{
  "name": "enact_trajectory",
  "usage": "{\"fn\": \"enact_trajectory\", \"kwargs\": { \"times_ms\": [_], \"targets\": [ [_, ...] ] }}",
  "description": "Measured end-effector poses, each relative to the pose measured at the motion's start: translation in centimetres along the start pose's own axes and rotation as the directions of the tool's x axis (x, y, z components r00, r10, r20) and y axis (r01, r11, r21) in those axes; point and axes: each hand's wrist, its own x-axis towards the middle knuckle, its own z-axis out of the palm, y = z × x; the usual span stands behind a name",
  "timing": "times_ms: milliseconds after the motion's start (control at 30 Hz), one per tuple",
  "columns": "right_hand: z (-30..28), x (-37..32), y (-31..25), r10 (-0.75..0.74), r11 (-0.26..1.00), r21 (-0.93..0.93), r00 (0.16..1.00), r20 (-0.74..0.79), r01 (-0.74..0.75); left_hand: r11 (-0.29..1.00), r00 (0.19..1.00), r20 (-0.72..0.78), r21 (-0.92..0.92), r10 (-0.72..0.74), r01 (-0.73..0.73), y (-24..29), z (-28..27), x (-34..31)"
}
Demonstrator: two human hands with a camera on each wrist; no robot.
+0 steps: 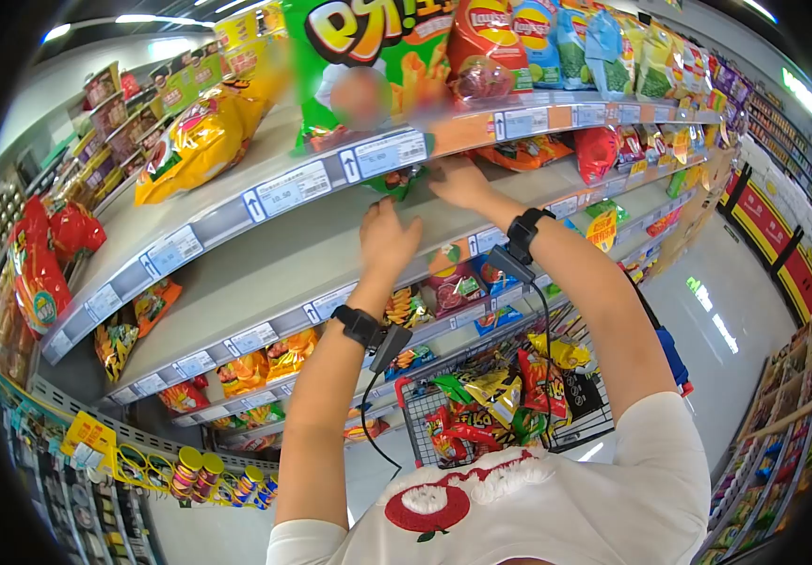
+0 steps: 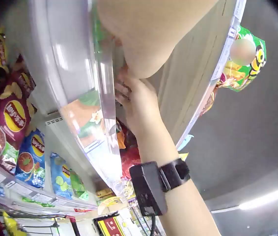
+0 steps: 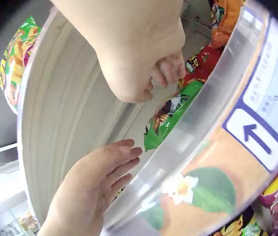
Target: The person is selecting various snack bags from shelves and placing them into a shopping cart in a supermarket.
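Note:
A green snack bag (image 1: 394, 181) (image 3: 171, 118) lies on the middle shelf behind its clear front lip, between the two hands. My left hand (image 1: 389, 240) (image 3: 92, 179) is at the shelf with its fingers extended toward the bag and nothing in them. In the left wrist view its near part (image 2: 151, 29) fills the top. My right hand (image 1: 462, 184) (image 2: 141, 101) (image 3: 144, 54) reaches into the same shelf, its fingers bent beside the green bag and a red bag (image 3: 200, 64). Whether those fingers grip anything is not visible.
Above the hands runs the upper shelf's edge (image 1: 293, 188), with a large green bag (image 1: 368, 71) and a yellow bag (image 1: 203, 137) on that shelf. Lower shelves hold more snack bags. A cart (image 1: 415, 424) with several packets stands below, near the body. An aisle (image 1: 716, 301) lies to the right.

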Motion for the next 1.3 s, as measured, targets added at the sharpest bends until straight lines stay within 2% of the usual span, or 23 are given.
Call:
{"fn": "enact_trajectory", "kwargs": {
  "times_ms": [100,133,167,233,300,400,467,567,667,800,900,933,967,1000,1033,1100,1167,1200,1300],
  "targets": [
    [2.7,3.9,1.7,0.096,0.976,-0.204,0.991,0.09,-0.076,0.999,0.999,-0.007,0.03,-0.044,0.045,-0.4,0.1,0.1],
    [3.2,4.7,2.4,0.095,0.971,-0.23,0.989,0.115,-0.067,0.998,0.999,-0.019,0.042,-0.051,0.051,-0.4,0.1,0.2],
    [4.0,5.7,3.5,0.172,0.961,-0.248,0.97,0.172,-0.126,0.996,0.997,-0.022,0.051,-0.076,0.077,-0.5,0.2,0.4],
    [3.9,6.2,3.4,0.148,0.953,-0.291,0.963,0.225,-0.078,0.99,0.992,-0.028,0.064,-0.124,0.125,-0.8,0.5,0.6],
    [3.3,6.4,2.2,0.343,0.906,-0.363,0.878,0.334,-0.216,0.983,0.986,-0.021,0.085,-0.164,0.165,-1.0,0.5,0.8],
    [4.3,6.7,3.6,0.331,0.917,-0.342,0.871,0.363,-0.206,0.981,0.983,0.032,0.087,-0.179,0.176,-0.9,0.6,1.0],
    [4.9,6.2,3.8,0.292,0.916,-0.366,0.9,0.324,-0.166,0.984,0.98,0.098,0.06,-0.172,0.166,-0.9,0.2,1.1],
    [4.2,5.7,3.3,0.389,0.908,-0.343,0.789,0.476,-0.24,0.985,0.982,0.088,-0.028,-0.167,0.17,-1.0,0.1,1.0],
    [3.9,4.6,2.2,0.356,0.91,-0.347,0.854,0.38,-0.225,0.985,0.984,0.054,-0.029,-0.168,0.169,-1.3,0.3,0.9],
    [3.0,3.5,1.4,0.279,0.951,-0.219,0.907,0.316,-0.217,0.966,0.989,-0.067,-0.233,-0.129,0.11,-1.6,0.2,0.4],
    [1.7,2.1,0.9,0.059,0.988,-0.151,0.985,0.161,-0.034,0.964,0.985,-0.14,-0.258,-0.101,0.062,-2.0,0.1,0.4],
    [1.0,1.4,0.7,-0.008,0.999,-0.044,0.995,0.1,0.013,0.967,0.971,-0.193,-0.239,-0.14,0.092,-1.8,0.3,0.3],
    [0.1,0.6,0.1,-0.065,0.996,0.058,0.997,0.029,0.063,0.98,0.92,-0.391,-0.166,0.035,-0.108,-2.6,1.3,0.5],
    [0.0,0.7,0.7,-0.001,1.0,-0.024,1.0,0.013,0.001,0.972,0.914,-0.399,-0.175,0.077,-0.158,-2.1,0.6,0.1],
    [-0.2,-0.1,1.5,-0.016,1.0,0.007,0.997,-0.076,0.016,0.96,0.906,-0.405,-0.186,0.118,-0.208,-1.5,0.1,-0.3],
    [-2.9,-2.1,-0.3,0.032,0.999,-0.031,0.998,-0.05,-0.034,0.935,0.895,-0.401,-0.2,0.194,-0.292,-0.4,-0.7,-1.5],
    [-3.8,-4.1,0.0,-0.019,0.999,-0.032,0.979,-0.204,0.012,0.908,0.901,-0.356,-0.238,0.249,-0.345,0.5,-1.5,-2.4],
    [-4.4,-5.6,-0.5,-0.06,0.996,0.042,0.962,-0.267,0.074,0.906,0.899,-0.369,-0.249,0.237,-0.342,1.2,-1.7,-2.9],
    [-5.5,-10.2,-1.6,0.011,0.974,0.22,0.953,-0.303,0.058,0.868,0.843,-0.406,-0.195,0.352,-0.456,3.9,-3.9,-5.4]
  ]
}}
